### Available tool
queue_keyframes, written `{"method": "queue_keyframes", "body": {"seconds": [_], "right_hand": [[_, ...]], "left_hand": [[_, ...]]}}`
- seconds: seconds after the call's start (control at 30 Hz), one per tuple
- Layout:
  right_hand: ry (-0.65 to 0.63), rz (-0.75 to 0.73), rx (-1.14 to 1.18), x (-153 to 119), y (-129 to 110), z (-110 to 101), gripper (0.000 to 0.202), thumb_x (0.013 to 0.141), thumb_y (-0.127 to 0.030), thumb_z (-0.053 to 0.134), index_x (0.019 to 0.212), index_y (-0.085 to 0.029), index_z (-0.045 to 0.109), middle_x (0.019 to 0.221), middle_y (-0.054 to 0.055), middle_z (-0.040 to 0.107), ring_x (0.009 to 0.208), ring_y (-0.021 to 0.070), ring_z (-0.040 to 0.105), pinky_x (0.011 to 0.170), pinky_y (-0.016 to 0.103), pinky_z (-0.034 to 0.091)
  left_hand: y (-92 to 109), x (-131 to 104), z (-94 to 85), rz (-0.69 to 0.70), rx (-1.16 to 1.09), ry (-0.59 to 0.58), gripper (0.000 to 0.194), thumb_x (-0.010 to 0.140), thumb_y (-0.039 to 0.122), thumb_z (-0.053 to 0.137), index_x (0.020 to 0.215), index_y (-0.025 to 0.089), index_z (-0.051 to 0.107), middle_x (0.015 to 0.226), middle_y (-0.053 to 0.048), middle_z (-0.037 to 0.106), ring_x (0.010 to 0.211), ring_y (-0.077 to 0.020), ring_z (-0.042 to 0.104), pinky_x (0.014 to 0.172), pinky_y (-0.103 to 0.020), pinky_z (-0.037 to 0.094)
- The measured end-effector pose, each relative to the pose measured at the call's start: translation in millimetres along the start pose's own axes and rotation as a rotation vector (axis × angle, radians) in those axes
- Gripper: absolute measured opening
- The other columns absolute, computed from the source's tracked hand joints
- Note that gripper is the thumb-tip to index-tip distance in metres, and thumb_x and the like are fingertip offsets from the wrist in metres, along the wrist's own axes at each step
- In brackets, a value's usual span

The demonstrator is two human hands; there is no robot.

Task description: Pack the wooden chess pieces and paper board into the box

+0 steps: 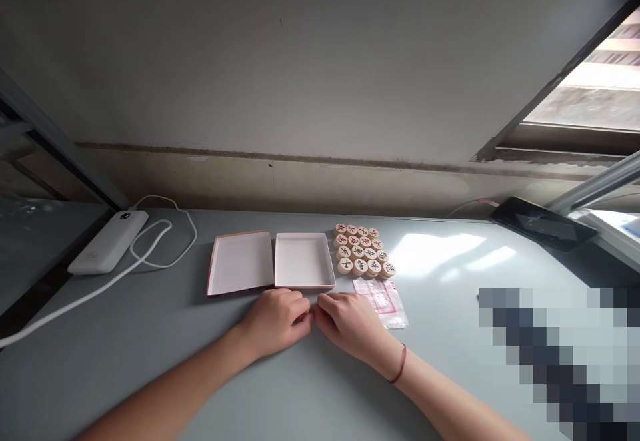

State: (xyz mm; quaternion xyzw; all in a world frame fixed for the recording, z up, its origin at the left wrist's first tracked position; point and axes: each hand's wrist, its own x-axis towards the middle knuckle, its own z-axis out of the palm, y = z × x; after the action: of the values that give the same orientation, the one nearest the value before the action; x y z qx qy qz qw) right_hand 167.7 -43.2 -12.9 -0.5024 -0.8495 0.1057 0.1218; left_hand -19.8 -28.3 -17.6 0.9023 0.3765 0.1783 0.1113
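My left hand (pixel 277 321) rests on the table with its fingers curled closed, just in front of two shallow white-lined box halves. The left half (pixel 241 263) and the right half (pixel 304 259) lie side by side, open side up, with nothing in them. My right hand (pixel 347 324), also curled closed, touches or nearly touches my left at the fingertips. Nothing shows in either fist. Behind my right hand, round wooden pieces (pixel 359 251) with red and black characters stand in stacked rows. A clear plastic bag with pink print (pixel 393 304) lies beside that hand, partly covered by it.
On the left, a white power bank (pixel 109 242) has a white cable (pixel 100 291) running toward the near left edge. A dark device (pixel 544 223) lies at the back right. The wall borders the grey table (pixel 280 401) behind.
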Motion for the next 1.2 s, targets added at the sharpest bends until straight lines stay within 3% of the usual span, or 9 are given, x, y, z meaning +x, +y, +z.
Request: {"method": "queue_keyframes", "body": {"seconds": [0.23,0.33,0.5,0.63,0.77,0.93,1.2], "right_hand": [[-0.027,0.003,0.005,1.2,-2.4,-2.9,0.026,0.087,-0.020,0.043,0.062,-0.018,0.041,0.056,-0.001,0.052,0.048,0.0081,0.034,0.049,0.027,0.013],[-0.070,-0.020,0.023,1.2,-3.4,-9.1,0.024,0.087,-0.019,0.044,0.062,-0.018,0.042,0.057,-0.001,0.051,0.048,0.0083,0.032,0.050,0.026,0.014],[-0.227,-0.067,0.120,-4.7,13.9,-44.0,0.016,0.081,-0.019,0.049,0.065,-0.019,0.047,0.060,-0.003,0.052,0.052,0.0082,0.036,0.052,0.023,0.022],[-0.296,0.140,0.084,-17.2,46.9,-76.9,0.010,0.075,-0.025,0.055,0.069,-0.020,0.050,0.068,-0.001,0.057,0.059,0.0108,0.044,0.055,0.022,0.027],[-0.428,0.285,0.032,-25.0,71.2,-83.5,0.020,0.070,-0.034,0.062,0.068,-0.020,0.048,0.071,0.001,0.058,0.061,0.0126,0.045,0.054,0.024,0.029],[-0.416,0.355,-0.028,-23.7,70.8,-70.5,0.022,0.066,-0.025,0.061,0.061,-0.021,0.040,0.061,-0.002,0.052,0.055,0.0115,0.040,0.049,0.024,0.024],[-0.377,0.228,0.062,-23.4,62.4,-70.1,0.036,0.069,-0.011,0.051,0.053,-0.019,0.020,0.048,-0.006,0.025,0.047,0.0082,0.019,0.045,0.026,0.014]], "left_hand": [[-0.1,-0.8,1.0,0.037,0.002,0.041,0.022,0.081,0.016,0.052,0.060,0.018,0.046,0.056,0.003,0.051,0.052,-0.0115,0.045,0.051,-0.026,0.027],[1.6,-0.3,-2.1,0.092,0.013,0.133,0.024,0.085,0.017,0.050,0.061,0.018,0.048,0.057,0.002,0.051,0.054,-0.0120,0.045,0.053,-0.026,0.030],[3.3,3.4,-15.9,0.072,0.107,0.353,0.013,0.088,0.016,0.052,0.079,0.019,0.061,0.076,-0.001,0.062,0.076,-0.0162,0.054,0.070,-0.030,0.036],[-0.7,3.5,-19.6,-0.031,0.219,0.442,0.016,0.087,0.014,0.055,0.095,0.023,0.065,0.093,-0.002,0.067,0.092,-0.0208,0.053,0.074,-0.034,0.034],[-5.0,2.5,-15.4,-0.084,0.277,0.382,0.011,0.086,0.020,0.058,0.094,0.023,0.066,0.095,-0.002,0.068,0.095,-0.0231,0.052,0.074,-0.036,0.033],[-5.4,2.9,-15.5,-0.118,0.377,0.211,0.013,0.090,0.020,0.053,0.086,0.023,0.065,0.093,-0.002,0.067,0.094,-0.0227,0.052,0.072,-0.037,0.029],[7.6,-11.2,-31.4,-0.096,0.422,0.083,0.018,0.087,0.007,0.054,0.076,0.021,0.061,0.085,-0.002,0.066,0.092,-0.0220,0.053,0.073,-0.037,0.027]]}}
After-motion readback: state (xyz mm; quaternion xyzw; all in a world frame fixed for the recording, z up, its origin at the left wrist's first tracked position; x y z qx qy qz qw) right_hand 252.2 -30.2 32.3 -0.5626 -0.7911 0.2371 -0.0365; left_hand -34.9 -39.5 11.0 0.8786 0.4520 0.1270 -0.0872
